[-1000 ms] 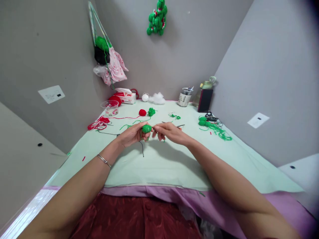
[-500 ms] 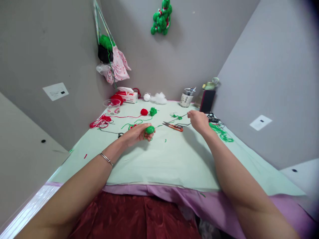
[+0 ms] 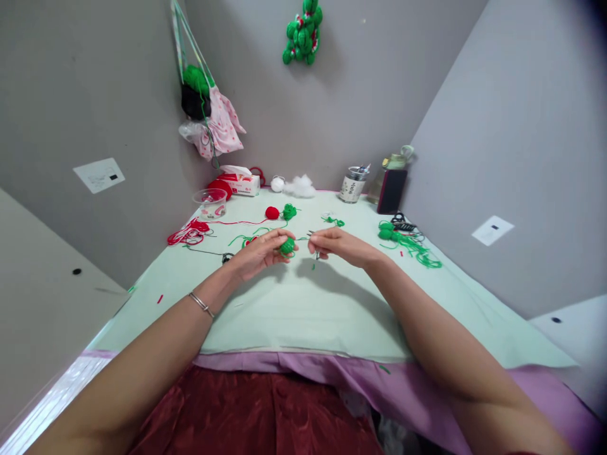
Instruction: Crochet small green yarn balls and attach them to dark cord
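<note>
Between the fingers and thumb of my left hand [image 3: 263, 253] is a small green crocheted ball [image 3: 287, 247]. My right hand [image 3: 334, 244] is pinched closed just to its right, apart from the ball. A thin dark strand of yarn [image 3: 317, 255] shows beneath its fingertips; what else they may hold is hidden. The orange-handled scissors on the table are largely covered by my right hand, with only the dark blade tips [image 3: 310, 233] showing. Behind my left hand lies a green and red yarn piece [image 3: 247, 241], partly hidden.
Beyond my hands lie a red ball [image 3: 272, 213] and a green yarn bundle [image 3: 289, 211]. Red yarn [image 3: 190, 232] and a clear tub [image 3: 210, 205] are at left. Green yarn strands [image 3: 417, 251] lie at right. A pen tin [image 3: 351, 187] and a phone [image 3: 392, 191] stand at the back.
My right hand has moved left and down from the far right, close to the ball. The dark strand pulled taut before is now slack. My left hand has turned the ball slightly.
</note>
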Available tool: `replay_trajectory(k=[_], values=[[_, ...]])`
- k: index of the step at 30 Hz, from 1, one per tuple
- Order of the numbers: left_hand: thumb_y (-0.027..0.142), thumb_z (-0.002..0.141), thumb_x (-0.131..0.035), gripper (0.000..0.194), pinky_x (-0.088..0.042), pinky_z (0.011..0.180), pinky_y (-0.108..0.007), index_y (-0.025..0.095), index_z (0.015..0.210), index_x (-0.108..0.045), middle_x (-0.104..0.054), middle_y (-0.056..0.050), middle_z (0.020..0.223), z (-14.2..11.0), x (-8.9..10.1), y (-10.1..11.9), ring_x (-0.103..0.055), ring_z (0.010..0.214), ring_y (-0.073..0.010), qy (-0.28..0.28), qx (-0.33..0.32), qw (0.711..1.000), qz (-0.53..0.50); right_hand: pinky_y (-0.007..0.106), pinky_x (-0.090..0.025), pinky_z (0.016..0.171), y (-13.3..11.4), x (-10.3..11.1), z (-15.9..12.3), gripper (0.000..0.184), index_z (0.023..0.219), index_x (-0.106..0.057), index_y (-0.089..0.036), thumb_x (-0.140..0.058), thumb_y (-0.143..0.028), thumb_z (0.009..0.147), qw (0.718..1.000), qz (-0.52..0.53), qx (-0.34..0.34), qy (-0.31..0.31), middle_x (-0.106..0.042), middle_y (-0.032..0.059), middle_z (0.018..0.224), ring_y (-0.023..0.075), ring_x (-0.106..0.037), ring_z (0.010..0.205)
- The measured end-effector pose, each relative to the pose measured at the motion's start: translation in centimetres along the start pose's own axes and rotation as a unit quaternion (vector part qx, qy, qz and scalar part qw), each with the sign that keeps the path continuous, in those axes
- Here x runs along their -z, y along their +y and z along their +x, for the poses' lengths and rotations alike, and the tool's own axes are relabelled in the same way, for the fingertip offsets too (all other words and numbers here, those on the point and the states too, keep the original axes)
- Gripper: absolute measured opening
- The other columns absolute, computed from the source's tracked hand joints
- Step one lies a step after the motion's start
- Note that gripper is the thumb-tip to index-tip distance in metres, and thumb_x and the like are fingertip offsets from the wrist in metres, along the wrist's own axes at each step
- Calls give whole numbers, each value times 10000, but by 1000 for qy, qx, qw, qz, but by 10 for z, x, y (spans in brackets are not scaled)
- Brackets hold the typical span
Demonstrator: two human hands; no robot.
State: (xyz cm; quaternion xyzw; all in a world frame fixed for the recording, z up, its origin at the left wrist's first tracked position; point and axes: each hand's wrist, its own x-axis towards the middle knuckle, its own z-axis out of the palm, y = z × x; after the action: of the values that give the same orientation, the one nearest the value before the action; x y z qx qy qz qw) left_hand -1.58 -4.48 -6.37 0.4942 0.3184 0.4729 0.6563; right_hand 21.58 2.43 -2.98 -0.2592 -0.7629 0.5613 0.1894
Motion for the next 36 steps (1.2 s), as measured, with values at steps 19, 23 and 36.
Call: replay_trajectory(k=[19,23,36], values=[[249,786,-777,355,-515,896,-341,180,1116,-669,-705,-79,1065,-5,-13,0,-711,895,-184,-69,-1,998,4,255,-451,614,-4,-19,11,366,688,-456,-196,-646,-434,891,939,328,41,97,-411,-29,679,113,-469,623],[273,755,-796,314,-530,803,-338,150,1007,-656,-707,-53,923,-3,-19,-4,-717,796,-189,-40,-12,998,43,237,-389,550,-3,-18,15,366,671,-444,-193,-650,-401,891,938,329,37,107,-376,-37,649,96,-415,567],[250,750,-771,240,-480,823,-282,185,948,-652,-689,-33,904,0,-16,-13,-634,832,-159,156,-194,936,251,311,-482,753,-28,-37,-5,387,716,-565,-189,-470,-452,984,974,-42,177,138,-651,57,828,157,-589,745]])
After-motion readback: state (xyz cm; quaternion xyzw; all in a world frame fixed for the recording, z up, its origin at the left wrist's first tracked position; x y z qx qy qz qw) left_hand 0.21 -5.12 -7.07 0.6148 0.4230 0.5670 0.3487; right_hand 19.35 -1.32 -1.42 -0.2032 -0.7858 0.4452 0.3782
